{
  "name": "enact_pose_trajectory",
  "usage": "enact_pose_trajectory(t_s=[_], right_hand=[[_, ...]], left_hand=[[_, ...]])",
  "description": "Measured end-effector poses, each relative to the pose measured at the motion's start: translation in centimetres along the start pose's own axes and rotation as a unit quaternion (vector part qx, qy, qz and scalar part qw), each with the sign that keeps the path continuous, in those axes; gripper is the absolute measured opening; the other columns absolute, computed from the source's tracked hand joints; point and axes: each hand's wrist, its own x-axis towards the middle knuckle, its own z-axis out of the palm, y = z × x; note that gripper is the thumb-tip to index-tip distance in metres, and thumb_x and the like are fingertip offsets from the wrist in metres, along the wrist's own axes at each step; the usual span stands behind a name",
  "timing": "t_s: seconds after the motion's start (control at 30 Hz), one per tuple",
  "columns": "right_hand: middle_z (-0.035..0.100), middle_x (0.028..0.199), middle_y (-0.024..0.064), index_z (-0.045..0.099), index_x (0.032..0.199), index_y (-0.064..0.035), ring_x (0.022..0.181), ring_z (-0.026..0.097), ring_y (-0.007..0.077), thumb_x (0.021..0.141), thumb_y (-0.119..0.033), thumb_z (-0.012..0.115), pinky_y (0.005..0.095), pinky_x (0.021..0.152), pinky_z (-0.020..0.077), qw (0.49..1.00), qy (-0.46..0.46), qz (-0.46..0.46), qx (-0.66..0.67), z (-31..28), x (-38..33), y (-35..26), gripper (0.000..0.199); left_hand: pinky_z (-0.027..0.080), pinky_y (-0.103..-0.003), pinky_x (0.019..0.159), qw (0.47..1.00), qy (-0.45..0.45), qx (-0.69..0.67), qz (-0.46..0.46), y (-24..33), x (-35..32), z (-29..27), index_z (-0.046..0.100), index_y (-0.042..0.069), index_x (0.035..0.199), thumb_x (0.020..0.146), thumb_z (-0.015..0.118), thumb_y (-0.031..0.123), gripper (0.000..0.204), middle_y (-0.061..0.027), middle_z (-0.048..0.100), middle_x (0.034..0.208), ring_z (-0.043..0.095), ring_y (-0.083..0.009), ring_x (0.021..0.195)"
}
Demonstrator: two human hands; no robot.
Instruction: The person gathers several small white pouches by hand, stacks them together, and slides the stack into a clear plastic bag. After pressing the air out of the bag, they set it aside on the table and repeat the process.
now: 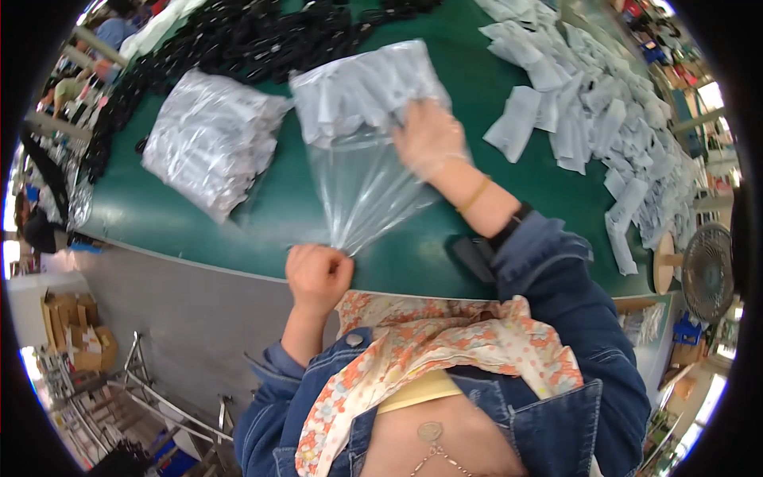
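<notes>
A clear plastic bag [358, 179] lies on the green table, its far end filled with several small whitish packets [358, 87]. My left hand [316, 277] is closed in a fist around the bag's gathered near end, at the table's front edge. The bag's clear film runs taut from that fist to the packets. My right hand [431, 139] lies stretched out against the right side of the filled part, fingers pointing away from me. Whether it is under or over the film is hard to see. To the left rests another full plastic bag [211, 139] of similar packets.
Black looped items [246, 40] are heaped along the back left of the table [214, 238]. A large pile of loose whitish packets [596, 119] covers the right side. A dark flat object [473, 258] lies by my right forearm, and a fan [707, 270] stands at the right edge.
</notes>
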Motion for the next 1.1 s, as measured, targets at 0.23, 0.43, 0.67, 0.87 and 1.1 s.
enact_pose_trajectory(t_s=[0.23, 0.43, 0.67, 0.87, 1.1], right_hand=[[0.057, 0.118, 0.0210, 0.055, 0.122, -0.0007, 0.103, 0.060, 0.0313, 0.085, -0.031, 0.060, 0.0452, 0.081, 0.0493, 0.913, -0.089, -0.395, 0.059, -4.1, -4.8, 1.5, 0.048], [0.066, 0.103, 0.0152, 0.066, 0.102, -0.0065, 0.099, 0.063, 0.0253, 0.079, -0.044, 0.066, 0.0344, 0.083, 0.0501, 0.991, 0.004, -0.027, 0.128, -8.1, 11.9, 14.7, 0.044], [0.032, 0.146, 0.0154, 0.046, 0.136, -0.0337, 0.131, 0.030, 0.0467, 0.070, -0.069, 0.057, 0.0707, 0.099, 0.0171, 0.972, -0.082, 0.213, -0.054, -4.4, 17.3, 24.0, 0.075], [0.035, 0.144, 0.0139, 0.048, 0.133, -0.0372, 0.130, 0.032, 0.0432, 0.072, -0.066, 0.058, 0.0671, 0.100, 0.0182, 0.988, -0.138, 0.051, -0.037, -5.5, 9.3, 21.7, 0.068], [0.041, 0.138, 0.0133, 0.053, 0.129, -0.0337, 0.125, 0.038, 0.0397, 0.078, -0.053, 0.061, 0.0620, 0.100, 0.0216, 0.977, -0.042, -0.204, -0.042, -7.8, -3.7, 19.9, 0.055]], left_hand=[[0.033, -0.035, 0.053, 0.996, 0.082, 0.003, -0.024, -0.5, -1.6, 0.1, 0.046, 0.009, 0.064, 0.064, 0.060, -0.010, 0.024, -0.0042, 0.040, 0.056, 0.041, -0.0235, 0.051], [0.033, -0.034, 0.053, 0.993, 0.120, -0.013, -0.012, -0.6, -1.7, 0.5, 0.043, 0.008, 0.065, 0.063, 0.054, -0.012, 0.022, -0.0056, 0.039, 0.058, 0.041, -0.0231, 0.053], [0.032, -0.030, 0.051, 0.990, 0.113, 0.011, -0.084, -0.6, -1.7, 0.5, 0.042, 0.005, 0.065, 0.063, 0.051, -0.013, 0.021, -0.0061, 0.039, 0.059, 0.039, -0.0212, 0.055], [0.032, -0.029, 0.050, 0.990, 0.090, 0.024, -0.110, -0.8, -2.7, 0.6, 0.042, 0.005, 0.065, 0.064, 0.051, -0.013, 0.019, -0.0063, 0.040, 0.060, 0.040, -0.0197, 0.055], [0.034, -0.031, 0.053, 0.993, 0.079, 0.044, -0.080, -0.9, -2.2, 1.1, 0.046, 0.006, 0.068, 0.066, 0.054, -0.008, 0.016, -0.0066, 0.046, 0.064, 0.044, -0.0212, 0.058]])
